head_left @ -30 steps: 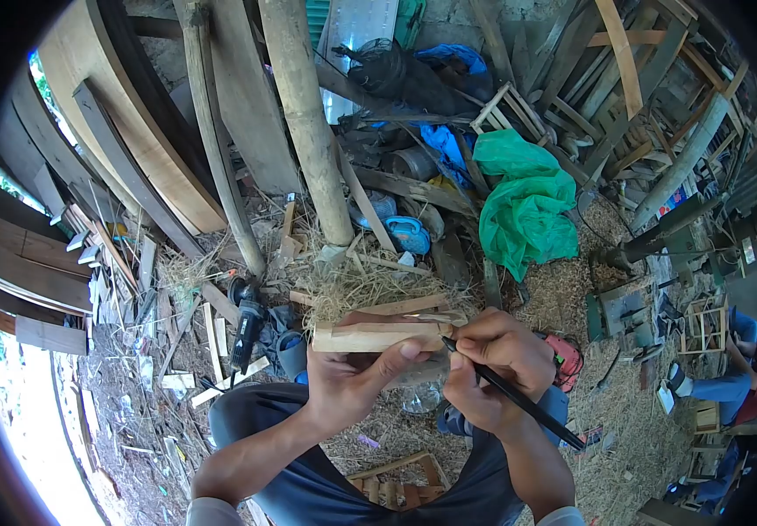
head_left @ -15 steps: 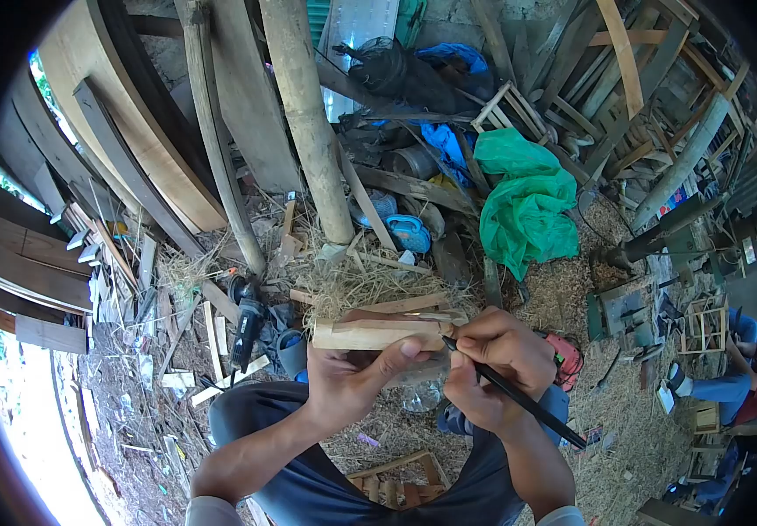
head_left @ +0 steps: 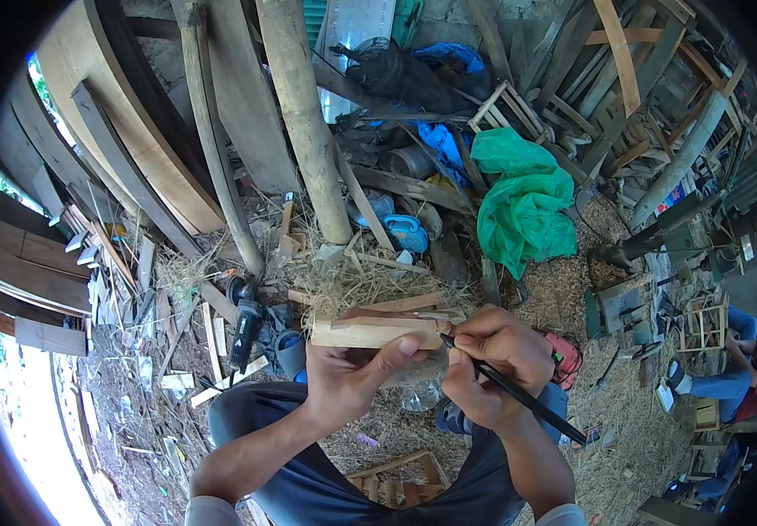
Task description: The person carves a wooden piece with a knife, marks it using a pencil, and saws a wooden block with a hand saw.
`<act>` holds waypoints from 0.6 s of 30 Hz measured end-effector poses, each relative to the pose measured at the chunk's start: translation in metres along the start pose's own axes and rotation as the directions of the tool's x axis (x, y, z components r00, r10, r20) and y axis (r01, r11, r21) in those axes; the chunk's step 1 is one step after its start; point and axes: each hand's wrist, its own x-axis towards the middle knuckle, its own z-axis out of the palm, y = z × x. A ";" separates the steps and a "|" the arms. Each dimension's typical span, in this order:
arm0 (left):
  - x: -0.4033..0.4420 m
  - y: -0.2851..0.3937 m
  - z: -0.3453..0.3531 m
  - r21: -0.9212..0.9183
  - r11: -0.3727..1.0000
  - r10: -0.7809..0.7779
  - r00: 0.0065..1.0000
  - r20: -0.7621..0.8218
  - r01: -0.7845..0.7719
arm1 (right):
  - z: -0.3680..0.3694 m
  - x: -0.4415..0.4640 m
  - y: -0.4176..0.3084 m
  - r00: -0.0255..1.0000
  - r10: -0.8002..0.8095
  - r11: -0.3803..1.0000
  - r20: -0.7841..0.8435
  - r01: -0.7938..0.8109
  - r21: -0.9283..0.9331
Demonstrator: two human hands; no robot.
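Note:
A pale wooden block (head_left: pixel 369 334) lies crosswise between my hands above my lap. My left hand (head_left: pixel 343 377) grips it from beneath, its thumb pressed along the near face. A long, slim black tool (head_left: pixel 518 399) slants down to the right from my right hand (head_left: pixel 499 364), whose fingers pinch it close to the front end. Its tip touches or nearly touches the right end of the block; the tip is too small to tell its kind. Fingers of the right hand also rest against that end.
An angle grinder (head_left: pixel 244 324) lies on the littered ground at left. A wooden post (head_left: pixel 304 123) rises ahead, with a green plastic sheet (head_left: pixel 523 206) to its right. Planks (head_left: pixel 146 114) lean at upper left. Another person (head_left: pixel 751 377) sits at far right.
Both hands stay almost in place. The block and the tool tip have shifted only very slightly.

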 end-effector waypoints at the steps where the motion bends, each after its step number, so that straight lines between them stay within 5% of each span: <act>1: -0.001 0.001 0.001 -0.018 1.000 -0.010 1.000 -0.008 0.010 | 0.000 0.000 0.000 1.000 -0.012 1.000 -0.003 0.012 -0.004; 18: -0.001 -0.001 -0.001 -0.021 0.999 -0.042 0.999 -0.005 0.042 | -0.001 0.000 -0.002 1.000 0.021 1.000 0.005 -0.021 0.007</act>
